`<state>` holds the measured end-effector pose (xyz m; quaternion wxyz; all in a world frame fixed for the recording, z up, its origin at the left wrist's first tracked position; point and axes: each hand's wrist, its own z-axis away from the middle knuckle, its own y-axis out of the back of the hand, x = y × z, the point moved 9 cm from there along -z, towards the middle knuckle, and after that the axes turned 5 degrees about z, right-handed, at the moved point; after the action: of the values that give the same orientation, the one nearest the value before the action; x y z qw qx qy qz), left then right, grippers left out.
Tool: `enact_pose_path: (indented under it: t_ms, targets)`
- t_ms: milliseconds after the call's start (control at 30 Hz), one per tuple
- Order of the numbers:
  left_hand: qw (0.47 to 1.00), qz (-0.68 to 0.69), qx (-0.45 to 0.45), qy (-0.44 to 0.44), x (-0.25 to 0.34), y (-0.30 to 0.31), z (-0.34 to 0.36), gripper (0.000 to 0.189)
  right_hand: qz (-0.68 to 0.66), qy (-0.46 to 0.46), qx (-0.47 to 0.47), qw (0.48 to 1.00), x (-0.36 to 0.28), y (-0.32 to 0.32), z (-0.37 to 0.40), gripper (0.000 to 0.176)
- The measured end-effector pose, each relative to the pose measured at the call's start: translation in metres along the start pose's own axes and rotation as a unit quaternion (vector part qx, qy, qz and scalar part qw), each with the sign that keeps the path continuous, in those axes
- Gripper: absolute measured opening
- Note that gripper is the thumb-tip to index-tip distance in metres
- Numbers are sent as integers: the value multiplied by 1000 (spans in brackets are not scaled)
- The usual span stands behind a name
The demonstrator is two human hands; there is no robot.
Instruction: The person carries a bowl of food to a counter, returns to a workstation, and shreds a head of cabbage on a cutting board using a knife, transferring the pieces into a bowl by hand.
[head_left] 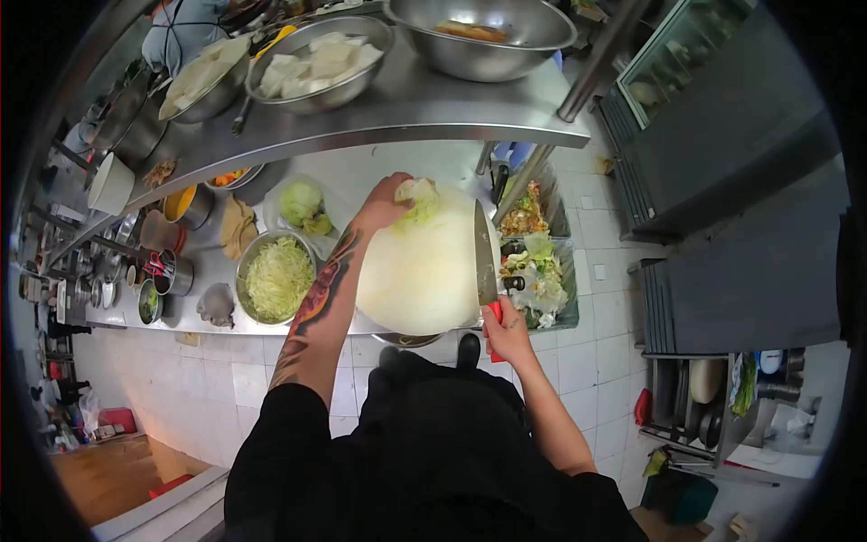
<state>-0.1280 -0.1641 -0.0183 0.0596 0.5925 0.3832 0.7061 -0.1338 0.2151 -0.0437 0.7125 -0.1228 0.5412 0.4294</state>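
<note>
A round white cutting board [415, 271] lies on the steel counter. At its far edge my left hand [386, 204] grips a pale piece of cabbage [420, 194], with some light green leaf beneath it. My right hand [508, 334] is closed around the red handle of a large kitchen knife [486, 257]. The blade points away from me along the board's right edge, apart from the cabbage. Left of the board stands a steel bowl of shredded cabbage [278, 278]. Behind that, more cabbage [301, 204] rests on a plastic bag.
Two bins of vegetable scraps [539, 280] stand right of the board. Overhead, a steel shelf [433, 126] carries a bowl of white blocks [316, 65] and a larger bowl [483, 41]. A tan cloth [237, 228] and several pots lie left. Grey cabinets [741, 271] line the right side.
</note>
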Motion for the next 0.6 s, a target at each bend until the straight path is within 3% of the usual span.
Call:
enact_pose_path:
  t_ms: [33, 100, 133, 200, 300, 333, 367, 433, 500, 567, 600]
  targets:
    - [1000, -5, 0, 6, -6, -2, 7, 66, -4, -1, -6, 1000, 12, 5, -5, 24]
    - [986, 129, -99, -44, -3, -25, 29, 68, 16, -19, -66, 998, 34, 9, -10, 27]
    - [986, 130, -94, -36, -5, -27, 41, 68, 24, -16, -82, 996, 38, 14, -9, 29]
    - [952, 192, -236, -12, 17, -46, 81, 65, 56, 7, -98, 994, 29, 26, -3, 29]
    - [952, 197, -226, 58, 31, -54, 110, 66, 140, 70, -101, 982, 24, 33, -3, 30]
    - [975, 167, -146, 23, 23, -55, 110, 59, 209, 141, -77, 965, 30, 31, -8, 29]
    - [975, 168, -145, 27, 24, -63, 116, 59, 276, 211, -49, 936, 28, 29, -9, 29]
    - [990, 81, 84, 75, 15, -42, 129, 49, 292, 209, -52, 932, 20, 29, -3, 31]
    - [989, 62, 117, 72, 11, -61, 142, 39, 313, 200, -53, 927, 13, 32, 9, 33]
    - [948, 245, 189, 70, 5, -73, 152, 33, 294, 271, 10, 917, -5, 40, 36, 37]
    - [946, 250, 190, 75, 5, -82, 151, 33, 310, 282, 9, 908, -9, 40, 45, 41]
